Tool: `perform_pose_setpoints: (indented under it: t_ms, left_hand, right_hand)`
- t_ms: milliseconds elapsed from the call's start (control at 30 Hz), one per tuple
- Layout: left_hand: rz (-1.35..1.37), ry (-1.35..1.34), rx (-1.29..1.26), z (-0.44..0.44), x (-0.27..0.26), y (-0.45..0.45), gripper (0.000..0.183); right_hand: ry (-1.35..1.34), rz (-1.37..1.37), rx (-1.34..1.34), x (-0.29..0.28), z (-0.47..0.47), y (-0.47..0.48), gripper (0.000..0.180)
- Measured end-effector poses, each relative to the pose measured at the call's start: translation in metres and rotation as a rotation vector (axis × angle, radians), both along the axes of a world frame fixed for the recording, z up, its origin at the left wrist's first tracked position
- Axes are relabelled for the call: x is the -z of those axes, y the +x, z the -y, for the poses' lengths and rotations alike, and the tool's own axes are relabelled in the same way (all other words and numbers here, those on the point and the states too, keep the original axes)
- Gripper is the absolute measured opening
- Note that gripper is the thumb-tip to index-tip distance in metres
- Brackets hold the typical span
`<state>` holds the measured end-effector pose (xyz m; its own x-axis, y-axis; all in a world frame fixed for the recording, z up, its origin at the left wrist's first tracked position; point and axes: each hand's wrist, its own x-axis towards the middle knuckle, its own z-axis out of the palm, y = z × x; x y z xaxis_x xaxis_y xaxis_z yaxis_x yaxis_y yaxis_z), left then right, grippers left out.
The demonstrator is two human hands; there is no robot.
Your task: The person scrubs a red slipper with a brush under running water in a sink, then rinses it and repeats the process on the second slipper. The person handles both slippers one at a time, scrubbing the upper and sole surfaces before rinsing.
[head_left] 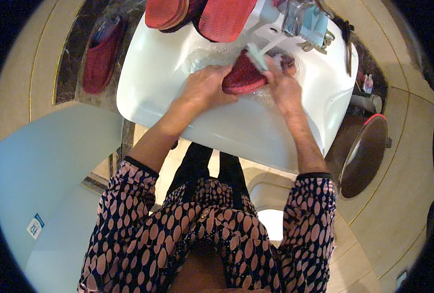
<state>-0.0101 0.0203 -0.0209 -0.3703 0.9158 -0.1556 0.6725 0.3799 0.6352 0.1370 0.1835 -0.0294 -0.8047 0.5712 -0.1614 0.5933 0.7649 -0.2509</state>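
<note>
My left hand (211,86) grips a dark red slipper (244,75) by its side over the white washbasin (151,84). In my right hand (284,86) is a pale green brush (257,56), slightly blurred, its head against the slipper's upper. The fingers of that hand are also close to the slipper's right edge. Water with foam (209,55) lies in the basin beneath. Another dark red piece of footwear (286,64) shows partly behind my right hand. What lies below the slipper is hidden by my hands.
Red slippers, one showing its ridged sole (226,18), rest on the basin's far rim. Another red slipper (103,55) lies on the dark marble ledge at left. A tap (306,22) stands over the basin. A round mirror (363,157) is at right.
</note>
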Motion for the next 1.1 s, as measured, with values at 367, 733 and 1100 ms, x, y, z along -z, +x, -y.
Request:
perform_pose_setpoints:
  t_ms: [367,733,1100]
  left_hand:
    - [0.003,-0.004,0.011,-0.006,-0.011,0.002,0.057]
    - [0.068,-0.382,-0.069,-0.012,-0.02,-0.008,0.064]
    - [0.008,-0.071,-0.135,-0.003,-0.001,-0.007,0.066]
  right_hand:
    - [-0.02,-0.09,0.036,-0.013,0.031,0.013,0.04]
    - [-0.164,-0.518,-0.107,-0.007,0.055,0.007,0.04]
    - [-0.034,-0.571,-0.15,-0.011,0.06,0.005,0.043]
